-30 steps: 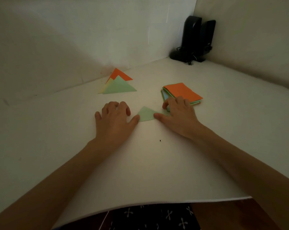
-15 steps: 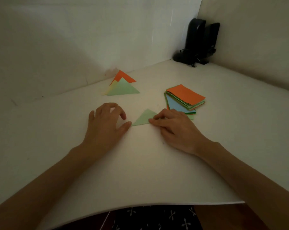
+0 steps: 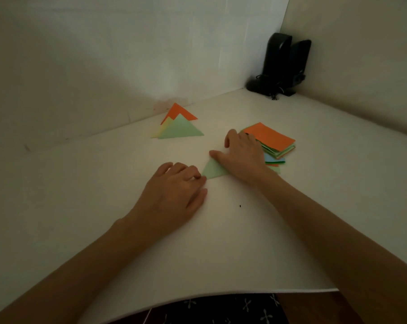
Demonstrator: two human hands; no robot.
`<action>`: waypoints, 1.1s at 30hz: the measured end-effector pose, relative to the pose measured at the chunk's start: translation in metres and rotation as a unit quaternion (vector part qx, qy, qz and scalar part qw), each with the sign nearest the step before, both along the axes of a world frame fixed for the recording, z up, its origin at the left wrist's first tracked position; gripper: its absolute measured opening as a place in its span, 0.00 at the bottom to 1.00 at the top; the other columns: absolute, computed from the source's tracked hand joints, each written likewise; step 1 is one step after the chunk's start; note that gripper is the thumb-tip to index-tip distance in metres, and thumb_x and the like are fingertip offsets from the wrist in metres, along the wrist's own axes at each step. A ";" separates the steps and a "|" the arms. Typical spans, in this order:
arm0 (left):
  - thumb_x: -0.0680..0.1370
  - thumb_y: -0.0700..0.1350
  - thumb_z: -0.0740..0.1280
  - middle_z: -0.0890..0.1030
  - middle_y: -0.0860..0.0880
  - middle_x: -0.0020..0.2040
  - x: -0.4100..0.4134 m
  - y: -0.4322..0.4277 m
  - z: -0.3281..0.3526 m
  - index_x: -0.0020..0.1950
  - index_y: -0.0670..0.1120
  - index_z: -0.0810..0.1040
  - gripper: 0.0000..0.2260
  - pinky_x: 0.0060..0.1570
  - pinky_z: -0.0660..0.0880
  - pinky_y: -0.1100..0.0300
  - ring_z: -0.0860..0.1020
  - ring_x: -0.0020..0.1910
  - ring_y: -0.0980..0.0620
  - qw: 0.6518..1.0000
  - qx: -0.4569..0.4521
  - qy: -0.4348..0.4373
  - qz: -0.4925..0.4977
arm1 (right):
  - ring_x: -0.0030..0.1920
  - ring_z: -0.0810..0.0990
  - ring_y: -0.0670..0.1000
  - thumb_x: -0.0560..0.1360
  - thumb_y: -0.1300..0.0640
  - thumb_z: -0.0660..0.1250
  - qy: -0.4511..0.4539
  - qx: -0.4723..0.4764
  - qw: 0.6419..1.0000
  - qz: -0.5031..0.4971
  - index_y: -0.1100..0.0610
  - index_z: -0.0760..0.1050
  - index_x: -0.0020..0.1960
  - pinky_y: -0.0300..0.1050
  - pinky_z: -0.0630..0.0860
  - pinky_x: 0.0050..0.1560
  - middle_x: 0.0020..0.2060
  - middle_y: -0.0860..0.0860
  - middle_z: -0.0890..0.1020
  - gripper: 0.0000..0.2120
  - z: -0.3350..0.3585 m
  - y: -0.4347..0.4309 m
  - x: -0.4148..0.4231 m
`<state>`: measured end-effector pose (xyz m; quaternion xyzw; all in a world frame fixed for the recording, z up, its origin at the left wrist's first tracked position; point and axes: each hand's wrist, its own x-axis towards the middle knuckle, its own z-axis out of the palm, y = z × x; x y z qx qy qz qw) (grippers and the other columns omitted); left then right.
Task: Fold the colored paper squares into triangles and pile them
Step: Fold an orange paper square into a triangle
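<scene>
The left hand (image 3: 174, 195) lies palm down with its fingers bent, their tips touching the left corner of a light green triangle (image 3: 212, 171) flat on the white table (image 3: 221, 253). The right hand (image 3: 242, 157) rests spread over the triangle's right part, forefinger stretched along its upper edge to the tip. Just right of that hand sits the stack of paper squares (image 3: 273, 139), orange on top. Farther back and to the left lies the pile of folded triangles (image 3: 180, 129), green uppermost. A black device (image 3: 281, 66) stands in the corner.
</scene>
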<state>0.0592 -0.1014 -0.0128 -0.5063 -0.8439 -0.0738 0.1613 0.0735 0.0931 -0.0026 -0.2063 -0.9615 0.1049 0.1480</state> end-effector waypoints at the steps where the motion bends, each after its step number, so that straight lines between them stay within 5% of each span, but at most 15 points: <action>1: 0.76 0.52 0.54 0.81 0.50 0.46 0.002 0.001 0.001 0.50 0.47 0.83 0.19 0.53 0.73 0.53 0.79 0.46 0.47 1.000 -0.007 0.007 0.008 | 0.57 0.69 0.57 0.75 0.42 0.62 0.010 0.016 1.000 0.007 0.55 0.66 0.52 0.49 0.64 0.55 0.54 0.55 0.73 0.18 0.003 0.002 -0.002; 4: 0.76 0.56 0.50 0.82 0.49 0.48 -0.001 0.004 0.002 0.50 0.45 0.82 0.24 0.59 0.70 0.47 0.79 0.49 0.46 0.997 -0.052 0.017 0.052 | 0.55 0.71 0.55 0.76 0.46 0.63 0.071 0.028 0.996 0.053 0.56 0.69 0.56 0.47 0.65 0.54 0.53 0.53 0.74 0.15 0.010 0.006 0.004; 8: 0.74 0.61 0.38 0.75 0.49 0.65 -0.042 0.009 0.008 0.60 0.44 0.78 0.36 0.68 0.54 0.44 0.70 0.66 0.47 0.987 -0.086 -0.005 0.137 | 0.60 0.69 0.56 0.78 0.49 0.62 0.083 0.037 0.995 0.040 0.57 0.71 0.62 0.50 0.64 0.60 0.60 0.55 0.73 0.17 0.011 0.028 0.023; 12: 0.79 0.60 0.43 0.61 0.51 0.75 -0.077 0.021 0.005 0.69 0.45 0.68 0.29 0.71 0.47 0.46 0.57 0.74 0.51 0.980 -0.102 -0.019 0.172 | 0.62 0.69 0.58 0.78 0.52 0.60 0.001 0.019 1.000 0.001 0.59 0.68 0.65 0.51 0.63 0.63 0.62 0.57 0.72 0.18 0.000 0.049 0.039; 17: 0.81 0.57 0.51 0.65 0.46 0.73 -0.089 0.032 0.002 0.70 0.44 0.66 0.23 0.71 0.48 0.43 0.62 0.72 0.48 0.978 -0.045 -0.051 0.199 | 0.60 0.72 0.58 0.78 0.56 0.60 -0.015 -0.011 1.000 -0.007 0.60 0.73 0.60 0.48 0.67 0.56 0.58 0.56 0.75 0.12 -0.002 0.055 0.045; 21: 0.75 0.54 0.52 0.77 0.39 0.62 -0.068 0.037 0.000 0.60 0.40 0.76 0.25 0.64 0.63 0.41 0.74 0.63 0.41 0.987 0.082 0.027 0.134 | 0.53 0.75 0.59 0.77 0.65 0.57 -0.045 0.046 0.998 0.009 0.61 0.75 0.50 0.47 0.68 0.48 0.51 0.59 0.78 0.08 0.003 0.054 0.046; 26: 0.75 0.51 0.57 0.80 0.47 0.52 -0.014 0.043 0.002 0.50 0.44 0.80 0.15 0.51 0.69 0.58 0.79 0.51 0.48 0.970 0.216 -0.113 0.020 | 0.48 0.76 0.60 0.75 0.67 0.56 0.027 0.058 0.996 0.067 0.58 0.73 0.46 0.48 0.65 0.42 0.45 0.59 0.79 0.09 0.002 0.038 0.050; 28: 0.78 0.49 0.62 0.81 0.49 0.49 -0.001 0.045 0.008 0.48 0.45 0.79 0.10 0.47 0.74 0.59 0.81 0.46 0.52 0.913 0.286 -0.290 0.039 | 0.46 0.76 0.59 0.68 0.70 0.59 0.130 0.062 0.978 0.153 0.62 0.77 0.50 0.49 0.70 0.43 0.42 0.60 0.80 0.13 0.004 0.026 0.054; 29: 0.78 0.51 0.64 0.82 0.48 0.47 0.002 0.046 0.014 0.47 0.45 0.79 0.10 0.43 0.76 0.59 0.82 0.43 0.53 0.833 0.334 -0.438 0.050 | 0.46 0.75 0.57 0.65 0.72 0.62 0.174 0.071 0.959 0.211 0.64 0.77 0.53 0.48 0.70 0.44 0.42 0.60 0.80 0.18 0.005 0.020 0.055; 31: 0.71 0.58 0.64 0.83 0.47 0.44 -0.001 0.049 0.022 0.48 0.45 0.78 0.18 0.40 0.79 0.60 0.82 0.39 0.53 0.618 0.391 -0.681 0.042 | 0.46 0.76 0.56 0.61 0.77 0.65 0.221 0.090 0.920 0.311 0.66 0.76 0.56 0.46 0.73 0.45 0.45 0.60 0.81 0.23 0.005 0.008 0.057; 33: 0.67 0.60 0.63 0.84 0.45 0.44 -0.006 0.046 0.024 0.52 0.43 0.77 0.24 0.41 0.79 0.59 0.81 0.40 0.52 0.484 0.416 -0.770 -0.002 | 0.47 0.77 0.58 0.61 0.79 0.66 0.224 0.090 0.894 0.378 0.64 0.74 0.57 0.47 0.74 0.47 0.48 0.60 0.81 0.26 0.004 -0.004 0.058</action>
